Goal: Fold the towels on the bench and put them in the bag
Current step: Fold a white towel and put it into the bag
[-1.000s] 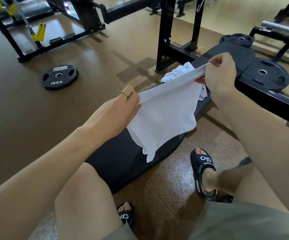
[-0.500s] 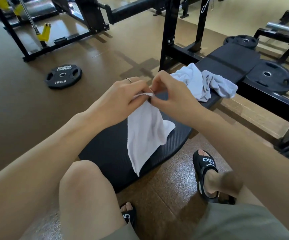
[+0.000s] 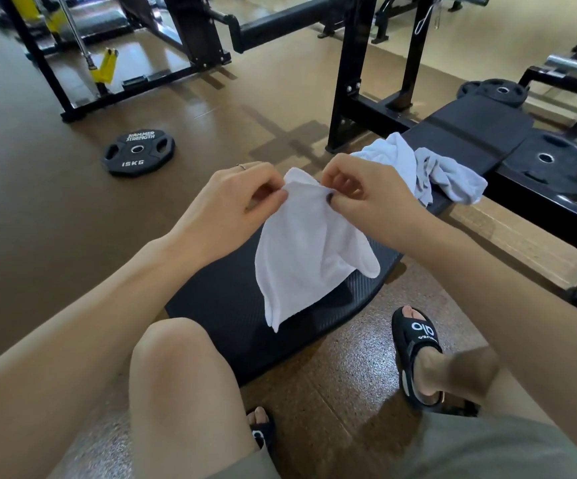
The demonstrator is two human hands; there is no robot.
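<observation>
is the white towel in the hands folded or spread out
Folded over, not yet neat: both hands, left hand and right hand, pinch the white towel at its top, layers hanging doubled.

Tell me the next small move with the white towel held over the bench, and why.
Probably lower it flat onto the bench and fold it once more. Both the left hand and right hand pinch the white towel at its top edge, and it hangs loose and uneven. No bag is in view.
</observation>
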